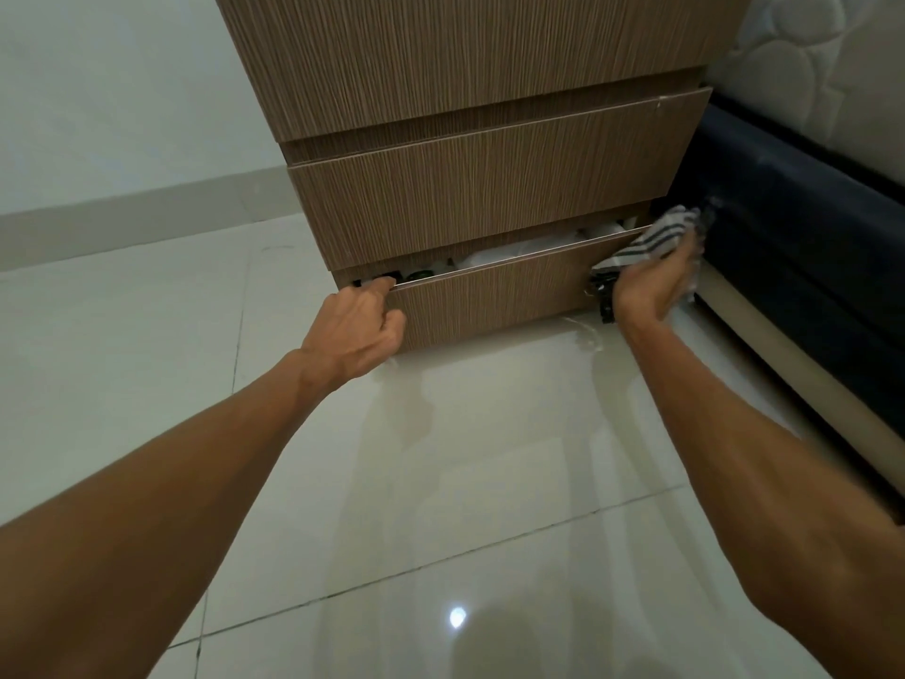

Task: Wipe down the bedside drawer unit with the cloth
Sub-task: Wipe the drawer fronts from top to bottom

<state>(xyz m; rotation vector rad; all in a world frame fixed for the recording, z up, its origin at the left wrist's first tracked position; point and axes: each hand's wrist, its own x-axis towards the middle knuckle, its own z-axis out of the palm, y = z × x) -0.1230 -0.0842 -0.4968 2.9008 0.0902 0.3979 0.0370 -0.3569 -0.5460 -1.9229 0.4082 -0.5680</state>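
The wood-grain bedside drawer unit (470, 90) stands on the floor ahead of me. Its bottom drawer (494, 298) is pulled out a little, with white and dark items showing inside. My left hand (357, 330) grips the top left corner of that drawer front, fingers hooked over the edge. My right hand (656, 281) holds a grey-and-white striped cloth (651, 240) against the drawer's top right corner. The middle drawer (489, 188) sits slightly forward of the top one.
A dark bed base (803, 247) with a white quilted mattress (822, 66) stands close on the right of the unit. Glossy pale floor tiles (440, 482) stretch in front. A white wall with a grey skirting (122, 213) runs on the left.
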